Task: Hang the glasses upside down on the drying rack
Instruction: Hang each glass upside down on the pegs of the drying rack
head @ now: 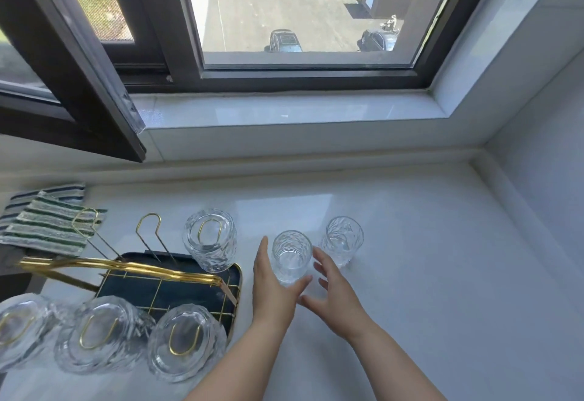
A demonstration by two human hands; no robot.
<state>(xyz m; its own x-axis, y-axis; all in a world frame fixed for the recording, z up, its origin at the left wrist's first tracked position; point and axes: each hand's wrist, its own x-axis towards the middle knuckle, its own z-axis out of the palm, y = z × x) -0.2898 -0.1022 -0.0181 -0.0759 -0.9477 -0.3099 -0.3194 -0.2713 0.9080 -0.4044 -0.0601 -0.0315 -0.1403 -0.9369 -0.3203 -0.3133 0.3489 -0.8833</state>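
Centre frame: left hand (272, 287) and right hand (335, 290), both spread, cup an upright glass (291, 256) on the counter (426, 274), not clamped. Second upright glass (343, 239) just right; drying rack (170, 277) lower left carries four inverted glasses.

one wide-angle view from the person's head, looking forward and steeply down onto the white bench (410, 274), close enough that both forearms enter from the bottom edge. its upper half faces out through the window (300, 11) to a car park below.
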